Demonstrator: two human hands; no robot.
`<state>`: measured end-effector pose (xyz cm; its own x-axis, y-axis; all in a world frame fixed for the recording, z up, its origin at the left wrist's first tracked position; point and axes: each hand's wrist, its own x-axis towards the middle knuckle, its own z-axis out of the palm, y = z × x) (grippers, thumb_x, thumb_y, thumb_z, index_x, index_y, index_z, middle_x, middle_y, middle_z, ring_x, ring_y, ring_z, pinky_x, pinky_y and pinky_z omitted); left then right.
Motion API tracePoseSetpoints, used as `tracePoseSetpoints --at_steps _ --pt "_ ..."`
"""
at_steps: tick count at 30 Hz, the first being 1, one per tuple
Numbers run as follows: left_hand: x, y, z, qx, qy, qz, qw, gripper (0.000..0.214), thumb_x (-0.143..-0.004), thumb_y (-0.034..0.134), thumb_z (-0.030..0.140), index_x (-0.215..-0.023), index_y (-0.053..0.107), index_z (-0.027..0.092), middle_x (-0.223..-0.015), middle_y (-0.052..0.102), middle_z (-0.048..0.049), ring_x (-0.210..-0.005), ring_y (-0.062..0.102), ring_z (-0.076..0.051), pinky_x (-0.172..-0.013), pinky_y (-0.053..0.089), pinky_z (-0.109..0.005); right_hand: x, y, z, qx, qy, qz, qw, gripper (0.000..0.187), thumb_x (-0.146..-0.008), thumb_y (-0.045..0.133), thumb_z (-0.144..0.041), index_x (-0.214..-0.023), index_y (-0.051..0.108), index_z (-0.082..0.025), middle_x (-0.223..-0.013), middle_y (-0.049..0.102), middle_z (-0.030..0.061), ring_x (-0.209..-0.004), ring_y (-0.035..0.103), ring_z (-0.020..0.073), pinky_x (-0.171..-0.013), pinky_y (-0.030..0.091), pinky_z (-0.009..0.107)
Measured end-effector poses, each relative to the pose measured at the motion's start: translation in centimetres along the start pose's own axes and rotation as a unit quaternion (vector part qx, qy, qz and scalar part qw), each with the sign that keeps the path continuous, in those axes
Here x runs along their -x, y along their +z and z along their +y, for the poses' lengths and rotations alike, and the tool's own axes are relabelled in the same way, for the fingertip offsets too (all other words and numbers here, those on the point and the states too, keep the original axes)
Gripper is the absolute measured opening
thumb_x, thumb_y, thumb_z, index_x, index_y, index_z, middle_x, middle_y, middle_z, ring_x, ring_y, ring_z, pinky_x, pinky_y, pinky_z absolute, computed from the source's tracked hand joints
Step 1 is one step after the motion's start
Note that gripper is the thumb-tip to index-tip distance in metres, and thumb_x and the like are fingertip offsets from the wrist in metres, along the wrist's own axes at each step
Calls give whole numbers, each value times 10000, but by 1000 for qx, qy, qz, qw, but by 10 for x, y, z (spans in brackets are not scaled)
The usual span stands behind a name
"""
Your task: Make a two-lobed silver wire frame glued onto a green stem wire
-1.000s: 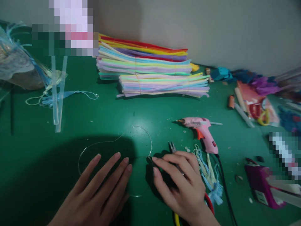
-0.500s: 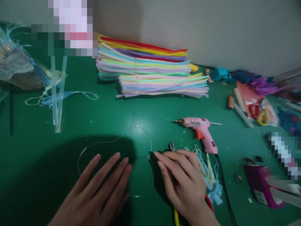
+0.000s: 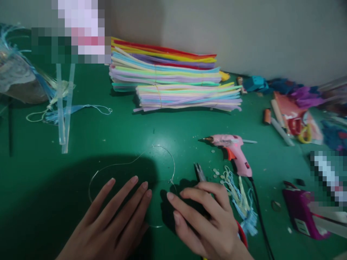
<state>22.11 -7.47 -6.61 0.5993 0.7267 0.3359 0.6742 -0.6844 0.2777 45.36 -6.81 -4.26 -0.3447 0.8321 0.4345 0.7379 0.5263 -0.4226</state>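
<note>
My left hand [image 3: 114, 224] lies flat and open on the green table [image 3: 151, 126], fingers stretched out inside a thin silver wire loop [image 3: 174, 162]. To its right, my right hand [image 3: 208, 224] rests with fingers spread, its fingertips just below the loop's twisted joint. This hand covers most of a pair of pliers [image 3: 200, 172]; only the dark jaws show above it and a bit of red handle by the wrist. I see nothing gripped between the fingers.
A pink glue gun [image 3: 233, 148] with a black cord lies right of the pliers, with pale blue tassels [image 3: 241, 202] below it. Stacked coloured pipe cleaners [image 3: 173, 79] sit at the back. Clear glue sticks [image 3: 63, 108] lie left, craft clutter [image 3: 292, 108] and a purple tool [image 3: 300, 209] right.
My right hand has let go of the wire joint it was pinching and slid down and slightly left, fingers spreading. The left hand and the wire have stayed put.
</note>
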Motion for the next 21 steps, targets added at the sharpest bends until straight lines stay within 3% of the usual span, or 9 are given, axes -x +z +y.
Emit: tracePoseSetpoints --at_steps 6,14,21 --pt "0 -2 -1 0 3 -4 1000 476 -927 636 358 -1338 584 126 -1390 619 -72 -1380 459 -286 -1228 212 -522 -4 -3 0 -2 3 60 998 177 -756 763 2 -881 690 -99 -827 677 42 -830 573 162 -753 502 330" --pt "-2 -3 0 0 2 -2 1000 446 -938 616 351 -1320 597 121 -1372 632 -78 -1388 450 -282 -1232 196 -512 -1 -5 5 22 49 76 996 208 -796 714 36 -938 728 -116 -877 748 63 -873 604 197 -786 510 362" --pt "0 -2 0 4 0 -3 1000 453 -950 597 353 -1341 581 124 -1376 630 -80 -1384 455 -287 -1228 202 -520 -8 -2 7 25 61 77 995 214 -788 705 48 -923 700 -119 -867 732 56 -838 605 165 -822 509 349"
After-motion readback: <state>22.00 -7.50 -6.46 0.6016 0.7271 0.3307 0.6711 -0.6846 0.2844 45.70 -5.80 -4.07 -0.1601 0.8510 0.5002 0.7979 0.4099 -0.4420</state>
